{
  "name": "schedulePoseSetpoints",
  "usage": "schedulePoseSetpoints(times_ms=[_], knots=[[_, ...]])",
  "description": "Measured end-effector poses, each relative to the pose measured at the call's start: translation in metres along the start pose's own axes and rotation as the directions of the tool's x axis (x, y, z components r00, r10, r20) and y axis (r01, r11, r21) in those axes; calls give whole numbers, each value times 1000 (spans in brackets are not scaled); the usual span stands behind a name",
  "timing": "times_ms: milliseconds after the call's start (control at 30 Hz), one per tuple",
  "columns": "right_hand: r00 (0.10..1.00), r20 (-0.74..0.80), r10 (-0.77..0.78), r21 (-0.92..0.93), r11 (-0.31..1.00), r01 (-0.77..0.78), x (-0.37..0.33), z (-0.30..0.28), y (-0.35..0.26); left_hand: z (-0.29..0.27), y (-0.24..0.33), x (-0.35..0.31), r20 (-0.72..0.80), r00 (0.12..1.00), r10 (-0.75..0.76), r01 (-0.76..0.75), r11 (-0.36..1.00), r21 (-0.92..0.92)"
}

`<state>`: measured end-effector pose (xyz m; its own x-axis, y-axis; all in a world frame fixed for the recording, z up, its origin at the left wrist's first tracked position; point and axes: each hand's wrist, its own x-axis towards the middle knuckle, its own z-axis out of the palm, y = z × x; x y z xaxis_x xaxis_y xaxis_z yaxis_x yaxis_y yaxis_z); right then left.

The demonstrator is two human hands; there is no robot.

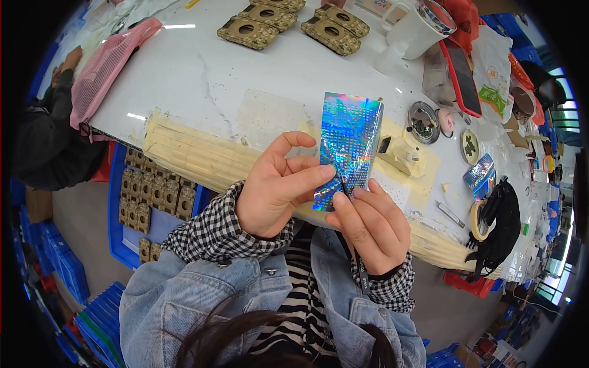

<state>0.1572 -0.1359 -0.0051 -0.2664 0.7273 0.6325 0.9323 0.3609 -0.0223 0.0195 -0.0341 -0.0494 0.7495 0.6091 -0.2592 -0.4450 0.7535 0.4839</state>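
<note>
Upright in front of me is a shiny blue holographic sheet [353,126] with rows of small marks, likely stickers. My left hand [276,187] pinches its left edge, thumb across the front and some fingers hidden behind. Closed round dark, slim tweezers [345,186] is my right hand [374,230]; their tip meets the sheet beside my left thumb. Whether anything sits in the tip is too small to tell. Behind the sheet, a small block wrapped in cream tape [402,153] rests on the table.
Several camouflage-patterned cases [331,34] lie at the far side; more fill a blue crate [162,221] below left. On the right are a white mug [417,30], a red-cased phone [461,76], a round dish [423,121] and metal tweezers [451,213]. A person's arm [58,101] shows at left.
</note>
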Motion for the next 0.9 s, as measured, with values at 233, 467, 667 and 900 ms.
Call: schedulePoseSetpoints(times_ms=[233, 467, 667, 900], knots=[[1000, -6, -14, -3, 1000, 14, 0, 1, 0, -1, 1, -1, 11, 1000, 3, -3, 1000, -14], [1000, -1, -17, 1, 1000, 17, -1, 2, 0, -2, 0, 0, 11, 1000, -4, 4, 1000, -5], [1000, -3, -6, 4, 1000, 6, -1, 2, 0, -1, 3, -1, 13, 1000, -22, 22, 1000, -12], [1000, 3, -11, 8, 1000, 11, -1, 2, 0, -3, 2, -1, 19, 1000, -24, 24, 1000, -16]])
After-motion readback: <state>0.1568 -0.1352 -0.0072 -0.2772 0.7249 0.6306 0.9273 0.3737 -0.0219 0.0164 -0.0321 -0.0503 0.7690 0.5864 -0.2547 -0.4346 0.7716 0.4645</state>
